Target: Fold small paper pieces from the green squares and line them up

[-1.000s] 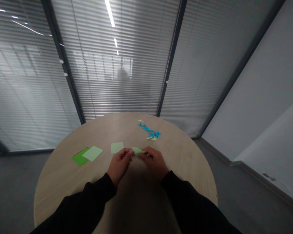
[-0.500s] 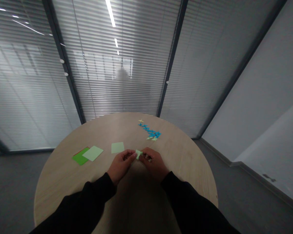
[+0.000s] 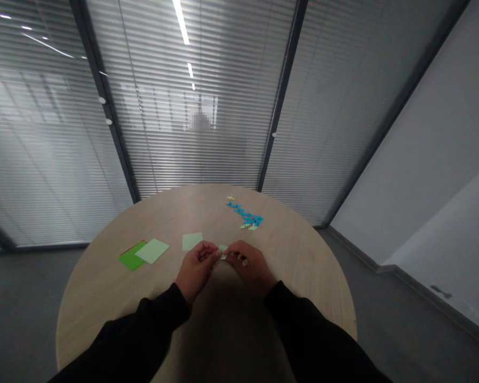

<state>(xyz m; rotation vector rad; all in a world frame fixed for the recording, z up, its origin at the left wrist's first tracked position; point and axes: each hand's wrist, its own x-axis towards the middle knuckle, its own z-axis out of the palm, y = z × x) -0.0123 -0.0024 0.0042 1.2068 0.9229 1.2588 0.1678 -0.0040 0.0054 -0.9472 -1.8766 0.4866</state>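
Observation:
Between my fingertips is a small folded piece of pale green paper [image 3: 222, 249], mostly covered by my fingers. My left hand [image 3: 197, 268] pinches its left side with thumb and forefinger. From the right, my right hand [image 3: 252, 267] grips it, the fingers curled and close to the left thumb. Just beyond my left hand lies a flat pale green paper square [image 3: 192, 241]. Further left, another pale green sheet [image 3: 153, 250] overlaps a bright green sheet [image 3: 132, 257] with a reddish edge.
On the far right of the round wooden table [image 3: 315, 298] lie several small folded blue paper pieces [image 3: 247, 215]. Pale green folded pieces [image 3: 249, 226] sit at their near end, a yellow one [image 3: 230, 197] at the far end. Blinds [image 3: 199, 159] stand behind the table.
My right hand has shifted slightly left, closing over the folded paper, so less of it shows. The sheets and folded pieces on the table have stayed put.

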